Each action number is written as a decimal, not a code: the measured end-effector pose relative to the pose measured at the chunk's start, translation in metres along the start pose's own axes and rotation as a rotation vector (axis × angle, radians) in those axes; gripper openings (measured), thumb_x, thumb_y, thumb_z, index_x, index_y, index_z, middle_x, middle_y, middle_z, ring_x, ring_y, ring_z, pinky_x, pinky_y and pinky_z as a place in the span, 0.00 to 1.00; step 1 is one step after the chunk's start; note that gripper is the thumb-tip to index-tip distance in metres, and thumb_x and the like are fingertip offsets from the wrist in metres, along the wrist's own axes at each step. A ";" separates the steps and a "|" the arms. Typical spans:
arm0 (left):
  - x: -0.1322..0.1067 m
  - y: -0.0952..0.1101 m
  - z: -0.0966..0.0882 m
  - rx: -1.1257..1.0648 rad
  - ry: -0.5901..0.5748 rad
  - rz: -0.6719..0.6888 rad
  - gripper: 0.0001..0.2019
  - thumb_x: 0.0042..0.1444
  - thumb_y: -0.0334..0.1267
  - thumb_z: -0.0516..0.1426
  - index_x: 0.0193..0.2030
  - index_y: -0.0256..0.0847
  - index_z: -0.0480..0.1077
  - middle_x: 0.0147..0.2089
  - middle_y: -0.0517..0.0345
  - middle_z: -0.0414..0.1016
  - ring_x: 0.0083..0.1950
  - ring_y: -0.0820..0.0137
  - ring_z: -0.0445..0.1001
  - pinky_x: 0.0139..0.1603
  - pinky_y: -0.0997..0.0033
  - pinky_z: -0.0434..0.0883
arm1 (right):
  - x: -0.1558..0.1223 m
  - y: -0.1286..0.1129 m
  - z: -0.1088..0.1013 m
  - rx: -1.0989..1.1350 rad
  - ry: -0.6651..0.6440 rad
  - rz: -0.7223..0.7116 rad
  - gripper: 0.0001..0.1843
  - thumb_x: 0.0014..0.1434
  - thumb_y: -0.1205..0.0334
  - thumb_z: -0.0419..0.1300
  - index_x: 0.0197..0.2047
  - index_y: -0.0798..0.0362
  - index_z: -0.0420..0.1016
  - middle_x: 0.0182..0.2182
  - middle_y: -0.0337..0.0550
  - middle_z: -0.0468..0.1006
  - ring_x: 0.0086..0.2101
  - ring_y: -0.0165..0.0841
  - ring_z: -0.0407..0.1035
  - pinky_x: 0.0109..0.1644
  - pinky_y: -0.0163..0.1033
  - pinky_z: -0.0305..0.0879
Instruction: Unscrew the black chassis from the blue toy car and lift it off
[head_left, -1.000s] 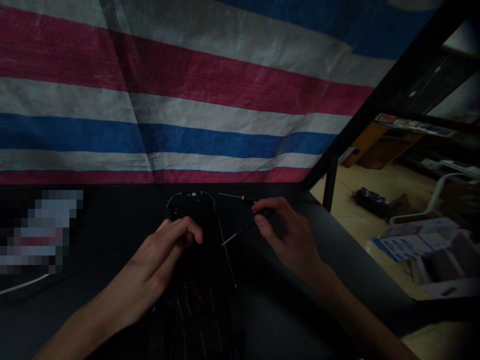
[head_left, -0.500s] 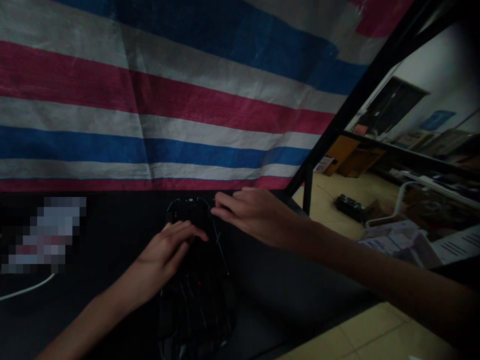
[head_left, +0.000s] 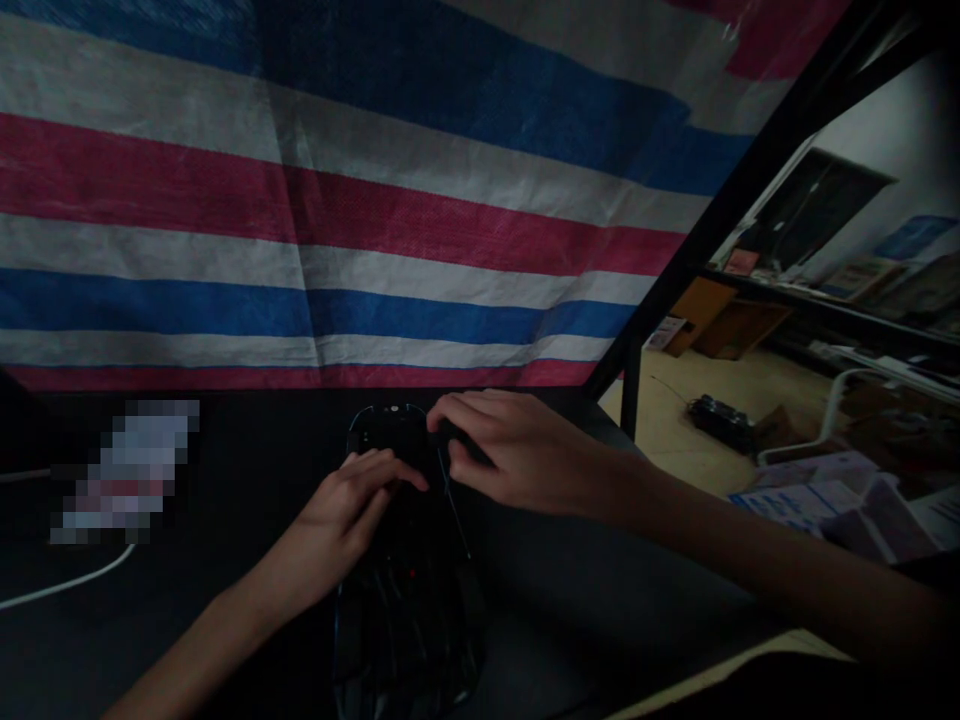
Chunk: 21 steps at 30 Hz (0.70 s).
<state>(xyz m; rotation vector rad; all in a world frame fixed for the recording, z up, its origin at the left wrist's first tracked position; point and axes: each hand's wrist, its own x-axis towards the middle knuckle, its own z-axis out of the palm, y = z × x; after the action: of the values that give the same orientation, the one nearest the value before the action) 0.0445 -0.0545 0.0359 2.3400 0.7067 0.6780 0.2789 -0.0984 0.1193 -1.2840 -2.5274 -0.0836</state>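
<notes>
A long black device [head_left: 405, 590], resembling a car chassis with dark wires and a small red light, lies lengthwise on the black tabletop [head_left: 247, 480]. Across its upper middle from the left rests my left hand [head_left: 367, 500], fingers bent over the body and index finger reaching right; the contact beneath is hidden. At the far right corner is my right hand [head_left: 495, 445], its fingers and thumb curled around something dark, possibly a wheel, too dim to make out. Thin bluish edges outline the rounded far end.
A striped woven sheet [head_left: 420, 240] hangs behind the table, next to a slanted black frame bar [head_left: 675, 290]. On the left are a pixelated patch [head_left: 131, 470] and a white cable [head_left: 75, 590]. Cardboard boxes [head_left: 840, 510] and a dark wheeled object [head_left: 720, 422] are on the floor at right.
My right hand's fingertips have gone from a tight pinch to a wider curl around something dark at the corner. My left hand keeps its place on the device; the view has shifted slightly.
</notes>
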 end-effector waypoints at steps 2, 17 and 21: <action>0.000 0.000 0.000 0.001 -0.005 0.000 0.17 0.72 0.36 0.45 0.55 0.46 0.74 0.52 0.55 0.78 0.57 0.61 0.74 0.66 0.56 0.64 | 0.001 0.000 -0.001 0.108 -0.016 -0.074 0.14 0.66 0.68 0.55 0.54 0.52 0.71 0.47 0.45 0.81 0.45 0.34 0.74 0.50 0.39 0.63; 0.001 0.000 0.000 0.015 -0.039 -0.034 0.17 0.72 0.36 0.45 0.54 0.47 0.74 0.53 0.55 0.78 0.58 0.61 0.74 0.71 0.51 0.59 | -0.006 0.004 0.002 0.143 -0.039 0.051 0.11 0.71 0.61 0.53 0.53 0.47 0.74 0.37 0.38 0.83 0.33 0.31 0.75 0.38 0.37 0.62; -0.001 -0.004 0.002 0.021 -0.024 -0.043 0.17 0.71 0.36 0.46 0.54 0.49 0.75 0.54 0.57 0.80 0.60 0.60 0.74 0.74 0.48 0.55 | -0.007 0.005 0.003 0.055 -0.010 0.156 0.10 0.71 0.58 0.54 0.49 0.50 0.74 0.29 0.37 0.80 0.27 0.32 0.72 0.34 0.38 0.59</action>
<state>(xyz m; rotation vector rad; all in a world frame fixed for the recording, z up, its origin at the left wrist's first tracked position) 0.0440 -0.0533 0.0320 2.3411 0.7545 0.6250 0.2861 -0.0999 0.1137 -1.4579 -2.4103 0.0265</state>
